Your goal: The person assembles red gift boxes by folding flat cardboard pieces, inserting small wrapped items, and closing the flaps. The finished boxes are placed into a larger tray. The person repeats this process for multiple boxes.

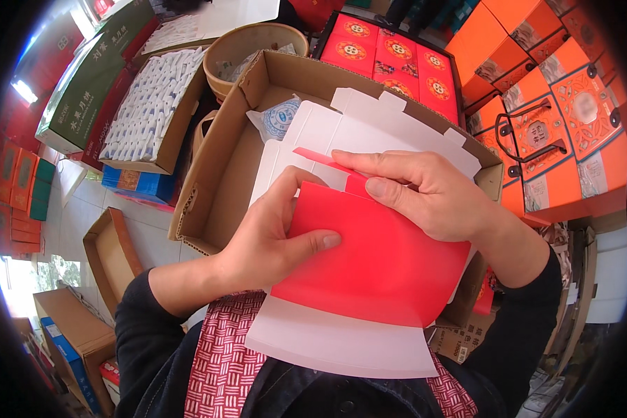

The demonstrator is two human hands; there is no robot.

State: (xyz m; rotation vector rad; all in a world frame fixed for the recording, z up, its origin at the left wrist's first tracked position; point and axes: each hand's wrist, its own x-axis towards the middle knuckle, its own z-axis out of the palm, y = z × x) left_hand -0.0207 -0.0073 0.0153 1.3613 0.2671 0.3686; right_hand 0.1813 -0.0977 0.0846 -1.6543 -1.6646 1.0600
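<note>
i am seeing the red card point(376, 258) being held before the person's chest, over the near side of the open carton point(219, 198). the left hand point(265, 230) is grasping its left side, the thumb pressing on the red face and the fingers going behind. the right hand point(432, 198) is pinching near the narrow flap point(313, 157) at the far edge, between thumb and forefinger. in my judgement, for folding well, the left hand should be keeping the card steady while the right is following the crease slowly, so that no corner is bending wrongly. the card is looking smooth, thin and a little bowed, with soft shine; a plain white panel point(341, 345) is showing below it. farther off, white blanks point(369, 125) with stepped, tabbed edges are lying over the carton, whose brown walls are looking stiff. a crinkled pouch point(277, 120) is resting just beside them.
</note>
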